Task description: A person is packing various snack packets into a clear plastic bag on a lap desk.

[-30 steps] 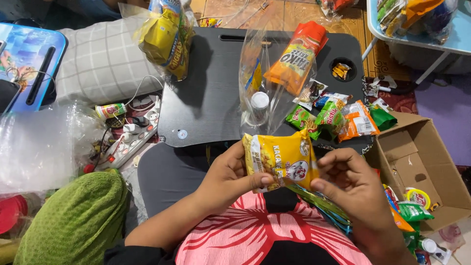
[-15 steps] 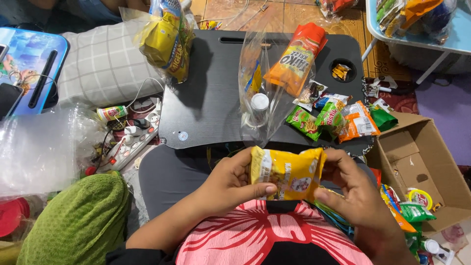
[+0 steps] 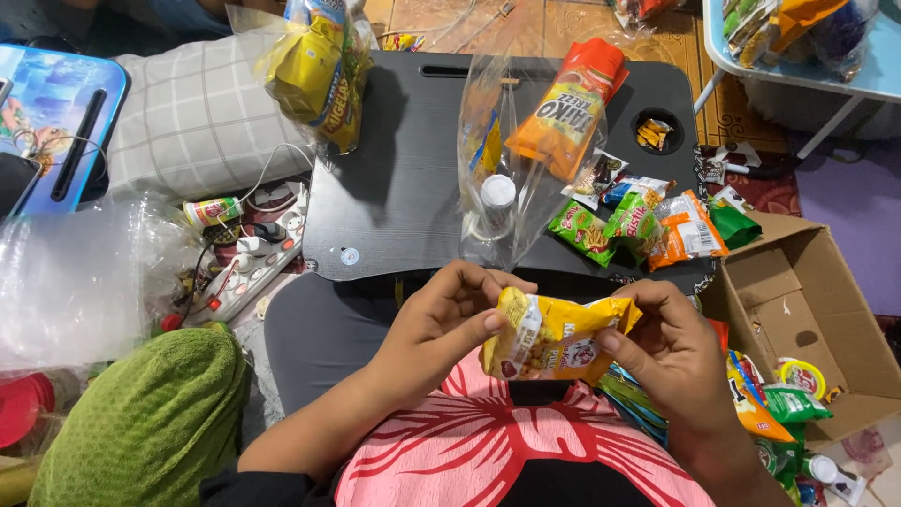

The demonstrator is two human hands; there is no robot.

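A black lap table (image 3: 404, 178) is occupying the centre of a cluttered floor; both hands, left hand (image 3: 446, 324) and right hand (image 3: 671, 352), are gripping one yellow snack packet (image 3: 554, 338).

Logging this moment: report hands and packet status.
Left hand and right hand both grip small yellow foil snack packet. Held over lap, short of black lap table. Nothing obstructing.

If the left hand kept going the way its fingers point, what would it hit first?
The left hand points rightward across the yellow snack packet it already grips; beyond that, probably the right hand.
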